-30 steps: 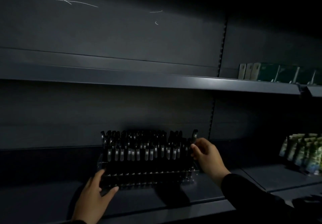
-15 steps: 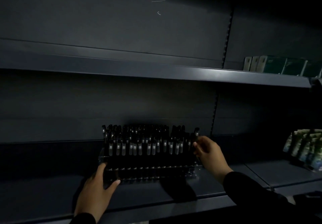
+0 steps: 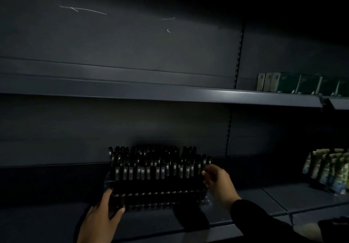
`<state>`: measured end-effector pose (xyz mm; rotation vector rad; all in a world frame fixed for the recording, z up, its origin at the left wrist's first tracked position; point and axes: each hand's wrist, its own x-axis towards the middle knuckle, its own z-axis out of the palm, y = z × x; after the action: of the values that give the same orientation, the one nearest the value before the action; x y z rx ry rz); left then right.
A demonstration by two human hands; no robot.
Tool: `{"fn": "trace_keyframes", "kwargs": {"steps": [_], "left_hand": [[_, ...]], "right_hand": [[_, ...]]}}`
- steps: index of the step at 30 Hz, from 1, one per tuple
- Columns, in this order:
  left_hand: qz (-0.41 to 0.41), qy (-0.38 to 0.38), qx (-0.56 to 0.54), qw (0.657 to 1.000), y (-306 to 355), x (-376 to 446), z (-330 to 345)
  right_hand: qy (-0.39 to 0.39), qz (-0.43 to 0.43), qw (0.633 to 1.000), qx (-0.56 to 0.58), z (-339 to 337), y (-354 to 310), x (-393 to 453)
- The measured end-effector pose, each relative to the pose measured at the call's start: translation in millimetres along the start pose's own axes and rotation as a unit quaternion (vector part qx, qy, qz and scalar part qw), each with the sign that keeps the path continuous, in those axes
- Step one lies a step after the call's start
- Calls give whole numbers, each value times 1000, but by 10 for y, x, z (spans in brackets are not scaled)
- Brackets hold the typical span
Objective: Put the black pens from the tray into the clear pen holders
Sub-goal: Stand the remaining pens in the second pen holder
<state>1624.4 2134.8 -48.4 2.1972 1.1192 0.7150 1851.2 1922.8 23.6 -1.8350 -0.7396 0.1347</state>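
A clear pen holder [image 3: 158,195] stands on the dark lower shelf, packed with several rows of upright black pens [image 3: 156,167]. My left hand [image 3: 100,222] grips the holder's front left corner, thumb across its front edge. My right hand [image 3: 219,184] is at the holder's right end, its fingers curled round the lower part of the rightmost black pen [image 3: 208,160], which stands in the end slot. The dim light hides the fingertips. No tray shows clearly in the frame.
The lower shelf [image 3: 47,222] stretches left and right of the holder. An upper shelf [image 3: 170,93] overhangs it and carries green boxes [image 3: 294,85] at the right. Green packets [image 3: 328,169] stand on the lower shelf at the far right.
My right hand has slid down the holder's right end along the rightmost pen. My left hand has shifted from the holder's front base to grip its front left corner.
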Motion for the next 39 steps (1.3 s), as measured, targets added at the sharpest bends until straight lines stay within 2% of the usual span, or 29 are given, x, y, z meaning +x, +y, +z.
{"fn": "trace_keyframes", "kwargs": {"steps": [9, 16, 19, 21, 24, 27, 30, 32, 34, 37, 39], "left_hand": [[19, 13, 1, 1000, -52, 26, 30], [27, -4, 0, 1000, -70, 34, 29], [30, 0, 12, 999, -126, -134, 24], [75, 45, 25, 996, -219, -366, 60], [185, 90, 75, 976, -484, -816, 152], [251, 43, 130, 958, -836, -1261, 283], [213, -50, 140, 966, -1198, -1618, 467], [119, -134, 149, 973, -1407, -1760, 571], [-1, -230, 172, 958, -1566, -1847, 668], [-95, -271, 171, 942, -1717, -1917, 794], [-115, -289, 165, 936, -1781, -1948, 863]], "right_hand": [[10, -10, 998, -66, 19, 8, -48], [21, 13, 998, -51, -41, 55, -90], [19, 47, 999, -6, -70, 67, -235], [17, 40, 999, 7, -68, 93, -429], [8, -39, 999, -4, -15, 180, -840], [-16, -79, 997, -9, 97, 355, -1251], [-93, -69, 993, -26, 245, 637, -1591], [-157, -47, 985, -52, 349, 858, -1812], [-226, -27, 967, -118, 447, 1149, -1994], [-368, 35, 898, -238, 583, 1617, -2190], [-464, 88, 828, -301, 655, 1883, -2272]]}}
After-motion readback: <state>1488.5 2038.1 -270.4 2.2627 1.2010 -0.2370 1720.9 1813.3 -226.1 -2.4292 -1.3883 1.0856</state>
